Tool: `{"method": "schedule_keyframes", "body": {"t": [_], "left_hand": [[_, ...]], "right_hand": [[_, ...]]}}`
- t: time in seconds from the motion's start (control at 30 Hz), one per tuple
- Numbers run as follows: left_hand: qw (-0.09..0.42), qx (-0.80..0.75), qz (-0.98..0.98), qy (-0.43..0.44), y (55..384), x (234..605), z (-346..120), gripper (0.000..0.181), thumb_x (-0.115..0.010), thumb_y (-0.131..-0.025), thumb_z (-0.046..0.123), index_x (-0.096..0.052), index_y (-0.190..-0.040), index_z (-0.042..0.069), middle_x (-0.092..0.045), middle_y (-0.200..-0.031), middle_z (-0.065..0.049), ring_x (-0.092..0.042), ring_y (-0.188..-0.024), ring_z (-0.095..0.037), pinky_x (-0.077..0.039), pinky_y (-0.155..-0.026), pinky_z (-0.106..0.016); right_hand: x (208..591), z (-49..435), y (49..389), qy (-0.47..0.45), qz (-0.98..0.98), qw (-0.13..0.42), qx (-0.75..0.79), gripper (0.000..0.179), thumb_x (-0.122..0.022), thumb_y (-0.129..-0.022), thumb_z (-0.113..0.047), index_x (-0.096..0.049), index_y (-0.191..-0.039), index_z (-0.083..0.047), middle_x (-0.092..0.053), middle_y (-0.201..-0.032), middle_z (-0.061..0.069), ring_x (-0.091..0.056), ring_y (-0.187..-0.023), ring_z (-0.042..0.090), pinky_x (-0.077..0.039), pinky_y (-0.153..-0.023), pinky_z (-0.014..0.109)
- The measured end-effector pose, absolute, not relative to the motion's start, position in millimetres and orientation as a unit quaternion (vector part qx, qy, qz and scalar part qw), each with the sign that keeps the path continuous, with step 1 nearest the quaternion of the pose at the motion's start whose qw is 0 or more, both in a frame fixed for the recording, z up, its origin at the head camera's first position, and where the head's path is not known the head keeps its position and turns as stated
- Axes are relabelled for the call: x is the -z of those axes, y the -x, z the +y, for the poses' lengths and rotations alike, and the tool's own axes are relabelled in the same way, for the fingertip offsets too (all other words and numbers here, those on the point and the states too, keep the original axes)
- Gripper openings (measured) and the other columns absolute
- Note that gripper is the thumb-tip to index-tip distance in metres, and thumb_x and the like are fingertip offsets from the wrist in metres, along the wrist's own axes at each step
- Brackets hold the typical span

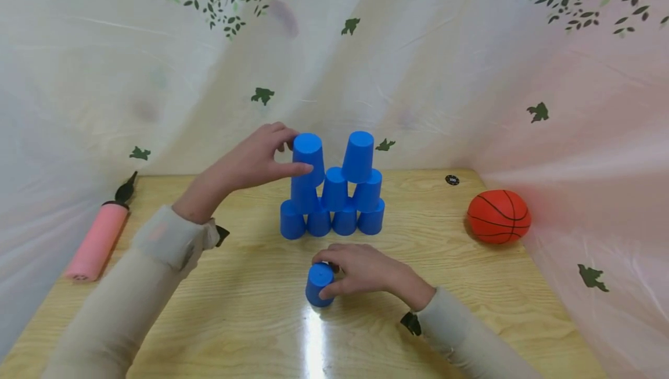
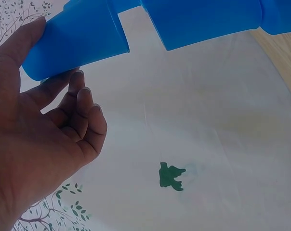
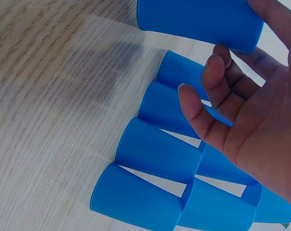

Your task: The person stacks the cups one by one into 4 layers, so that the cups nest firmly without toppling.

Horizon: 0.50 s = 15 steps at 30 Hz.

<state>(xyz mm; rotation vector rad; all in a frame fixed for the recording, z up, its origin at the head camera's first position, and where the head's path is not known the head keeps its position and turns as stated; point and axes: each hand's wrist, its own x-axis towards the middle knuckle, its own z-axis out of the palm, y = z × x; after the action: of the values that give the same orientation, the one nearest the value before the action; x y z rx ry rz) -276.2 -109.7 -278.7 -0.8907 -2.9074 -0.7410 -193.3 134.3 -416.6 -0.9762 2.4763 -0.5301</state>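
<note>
Upside-down blue cups are stacked in tiers on the table: several in the bottom row (image 1: 344,221), three in the middle row (image 1: 335,188). On the right of the third tier one cup (image 1: 359,155) stands alone. My left hand (image 1: 256,158) pinches another upside-down cup (image 2: 83,38) between thumb and fingers at the third tier's left, overlapping the middle row's left cup in the head view. In front of the stack, my right hand (image 1: 366,271) grips a separate upside-down cup (image 1: 317,289) by its sides, close over the table. The right wrist view shows this cup (image 3: 198,21) apart from the stack.
On the left of the wooden table (image 1: 251,309) lies a pink hand pump (image 1: 99,242) with a black nozzle. A small orange basketball (image 1: 499,216) sits at the right edge, and a black round chip (image 1: 452,180) lies far right. A leaf-patterned white curtain (image 1: 324,65) hangs behind.
</note>
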Motion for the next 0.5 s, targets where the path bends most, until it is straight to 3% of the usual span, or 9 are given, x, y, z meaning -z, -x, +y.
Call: {"method": "schedule_keyframes", "body": {"t": [0.5], "left_hand": [[-0.003, 0.234, -0.928, 0.292, 289.2, 277.4, -95.9, 0.067, -0.070, -0.090, 0.048, -0.053, -0.139, 0.006, -0.056, -0.123, -0.011, -0.049, -0.118, -0.028, -0.048, -0.097, -0.047]], "right_hand": [[417.9, 135.5, 194.0, 0.357, 0.889, 0.210, 0.194, 0.058, -0.070, -0.088, -0.055, -0.057, -0.137, -0.028, -0.064, -0.124, -0.009, -0.061, -0.110, 0.009, -0.051, -0.093, 0.035]]}}
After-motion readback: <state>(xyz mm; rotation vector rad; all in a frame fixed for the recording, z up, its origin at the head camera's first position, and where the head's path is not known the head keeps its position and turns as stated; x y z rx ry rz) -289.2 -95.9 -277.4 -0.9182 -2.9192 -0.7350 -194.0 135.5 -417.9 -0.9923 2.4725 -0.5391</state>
